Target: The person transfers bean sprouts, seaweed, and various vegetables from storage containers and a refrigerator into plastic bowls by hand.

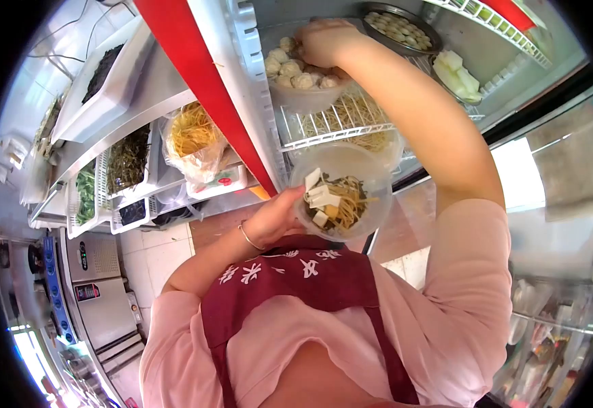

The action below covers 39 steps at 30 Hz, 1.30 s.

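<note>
My left hand [279,216] grips the side of a translucent plastic bowl [376,178] in front of my chest. Inside it lie white tofu-like pieces [322,197], yellow shreds [348,211] and dark leafy bits. My right hand [325,42] reaches into the refrigerator, over a tub [307,100] heaped with pale meatballs [290,68]. Its fingers curl down among the balls, and whatever they hold is hidden.
A white wire shelf [341,136] carries the tub. Behind stand a metal dish [434,47] of small round pieces and a bowl of pale green chunks [458,75]. At left, a rack [130,126] holds baskets of greens and a bag of yellow shreds [191,132].
</note>
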### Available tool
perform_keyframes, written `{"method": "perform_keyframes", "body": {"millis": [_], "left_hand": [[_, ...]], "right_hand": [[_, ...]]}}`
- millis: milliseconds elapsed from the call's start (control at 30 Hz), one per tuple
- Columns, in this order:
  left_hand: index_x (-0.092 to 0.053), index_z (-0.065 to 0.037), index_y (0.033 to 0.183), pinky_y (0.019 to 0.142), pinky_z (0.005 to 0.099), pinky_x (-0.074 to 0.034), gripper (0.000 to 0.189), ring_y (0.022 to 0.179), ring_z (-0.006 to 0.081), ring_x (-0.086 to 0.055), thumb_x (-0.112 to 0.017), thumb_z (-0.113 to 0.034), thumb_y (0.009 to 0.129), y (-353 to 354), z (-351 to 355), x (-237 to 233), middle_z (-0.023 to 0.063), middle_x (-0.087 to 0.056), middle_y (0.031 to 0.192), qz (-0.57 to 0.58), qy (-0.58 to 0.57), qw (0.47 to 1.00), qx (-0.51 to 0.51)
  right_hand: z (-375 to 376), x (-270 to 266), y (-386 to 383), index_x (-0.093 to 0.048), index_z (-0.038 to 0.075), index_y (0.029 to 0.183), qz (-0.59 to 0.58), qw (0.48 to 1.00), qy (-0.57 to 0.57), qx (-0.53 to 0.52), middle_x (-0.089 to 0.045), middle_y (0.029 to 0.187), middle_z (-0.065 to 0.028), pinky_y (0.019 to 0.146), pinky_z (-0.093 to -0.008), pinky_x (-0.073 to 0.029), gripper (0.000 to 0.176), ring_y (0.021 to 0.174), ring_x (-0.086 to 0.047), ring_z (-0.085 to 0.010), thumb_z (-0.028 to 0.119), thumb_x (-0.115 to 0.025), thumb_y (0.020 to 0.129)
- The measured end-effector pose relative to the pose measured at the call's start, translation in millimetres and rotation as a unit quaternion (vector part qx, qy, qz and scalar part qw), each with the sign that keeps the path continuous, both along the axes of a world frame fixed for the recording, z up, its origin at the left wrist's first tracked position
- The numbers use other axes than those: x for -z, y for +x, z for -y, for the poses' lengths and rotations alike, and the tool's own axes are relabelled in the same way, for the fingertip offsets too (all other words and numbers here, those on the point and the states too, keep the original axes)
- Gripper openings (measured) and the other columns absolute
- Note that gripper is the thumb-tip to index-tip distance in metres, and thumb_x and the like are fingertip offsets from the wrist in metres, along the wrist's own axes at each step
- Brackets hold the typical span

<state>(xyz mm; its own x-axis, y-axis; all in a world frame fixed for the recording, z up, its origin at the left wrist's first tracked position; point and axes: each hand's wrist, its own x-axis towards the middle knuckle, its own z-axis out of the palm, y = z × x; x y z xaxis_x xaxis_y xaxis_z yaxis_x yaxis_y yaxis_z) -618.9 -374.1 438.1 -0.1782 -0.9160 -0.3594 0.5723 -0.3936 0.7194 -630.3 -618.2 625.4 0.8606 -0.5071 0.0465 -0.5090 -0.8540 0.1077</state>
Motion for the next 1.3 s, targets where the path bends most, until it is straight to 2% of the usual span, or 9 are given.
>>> {"method": "perform_keyframes", "body": {"millis": [233,400,433,567,767,833,900,1033,1300], "left_hand": [[-0.034,-0.004,0.136,0.095,0.045,-0.043,0.055,0.114,0.0284,-0.053,-0.038,-0.04,0.095,-6.9,-1.0,-12.5,0.0145,-0.049,0.129,0.012,-0.025,0.999,-0.017],[-0.036,-0.004,0.134,0.09,0.0422,-0.047,0.05,0.109,0.0275,-0.056,-0.035,-0.037,0.096,-6.8,3.8,-21.4,0.0138,-0.051,0.127,0.011,-0.011,1.0,-0.02],[-0.036,-0.004,0.134,0.09,0.0422,-0.047,0.05,0.109,0.0275,-0.056,-0.035,-0.037,0.096,-6.3,4.7,-23.2,0.0138,-0.051,0.127,0.011,-0.007,1.0,-0.017],[-0.037,-0.005,0.134,0.087,0.0396,-0.049,0.049,0.107,0.0263,-0.058,-0.034,-0.036,0.096,-3.2,12.1,-21.3,0.0127,-0.052,0.126,-0.017,0.001,1.0,-0.006],[-0.039,-0.008,0.133,0.083,0.036,-0.05,0.047,0.104,0.0228,-0.059,-0.036,-0.036,0.095,-3.0,18.6,-20.2,0.0094,-0.054,0.123,-0.031,-0.006,0.999,0.021],[-0.037,-0.008,0.134,0.084,0.037,-0.05,0.047,0.105,0.0236,-0.059,-0.037,-0.035,0.095,-3.8,18.2,-20.4,0.01,-0.053,0.124,-0.005,0.003,1.0,0.012],[-0.035,-0.008,0.135,0.086,0.0379,-0.05,0.048,0.106,0.0244,-0.058,-0.038,-0.033,0.095,-4.9,19.2,-22.2,0.0106,-0.052,0.126,0.021,0.004,1.0,0.001],[-0.033,-0.004,0.137,0.101,0.0417,-0.04,0.052,0.122,0.025,-0.047,-0.041,-0.033,0.095,-6.2,16.5,-20.0,0.012,-0.044,0.136,0.026,-0.011,1.0,0.005],[-0.032,-0.001,0.137,0.101,0.0409,-0.041,0.052,0.122,0.0256,-0.047,-0.041,-0.03,0.095,-0.7,14.3,-20.6,0.0137,-0.044,0.135,0.034,-0.014,0.998,-0.056]], "right_hand": [[6.4,-7.4,-13.8,-0.061,0.015,0.108,0.017,0.999,-0.039,-0.013,-0.059,0.108,-0.0138,0.082,-0.0387,-0.049,0.037,0.101,-0.058,-0.0317,0.021,-0.066,0.072],[-8.9,-42.4,-59.7,-0.058,0.007,0.105,0.178,0.962,0.208,0.006,-0.064,0.097,-0.0161,0.078,-0.0361,-0.049,0.033,0.095,-0.061,-0.0288,0.022,-0.062,0.076],[14.7,-17.8,-65.4,-0.059,0.007,0.102,0.263,0.956,-0.019,-0.129,-0.065,0.093,-0.016,0.075,-0.0376,-0.05,0.032,0.086,-0.063,-0.0305,0.026,-0.061,0.077],[-32.6,-23.3,-135.2,-0.057,0.006,0.098,0.18,0.916,0.292,-0.21,-0.059,0.083,0.0001,0.068,-0.0247,-0.045,0.023,0.078,-0.053,-0.0068,0.021,-0.066,0.083],[-80.9,20.3,-162.9,-0.057,0.007,0.105,0.001,0.95,0.243,-0.194,-0.063,0.091,-0.0105,0.067,-0.0329,-0.049,0.035,0.084,-0.062,-0.0252,0.024,-0.069,0.078],[-57.5,25.6,-174.1,-0.057,0.006,0.11,0.105,0.943,0.154,-0.276,-0.064,0.093,-0.0106,0.068,-0.0327,-0.049,0.04,0.085,-0.062,-0.0241,0.026,-0.069,0.078],[-25.6,-3.1,-180.6,-0.057,0.004,0.113,0.189,0.92,0.312,-0.142,-0.065,0.098,-0.0104,0.071,-0.0326,-0.049,0.043,0.088,-0.063,-0.0232,0.029,-0.067,0.08],[84.7,-17.4,-170.2,-0.061,0.004,0.098,0.319,0.943,0.094,0.025,-0.066,0.084,-0.0141,0.067,-0.0364,-0.049,0.029,0.075,-0.064,-0.0254,0.025,-0.062,0.078],[254.3,35.4,-93.3,-0.063,0.012,0.113,0.04,0.987,0.044,0.149,-0.064,0.107,-0.0138,0.084,-0.0351,-0.046,0.043,0.097,-0.061,-0.0261,0.026,-0.063,0.072]]}}
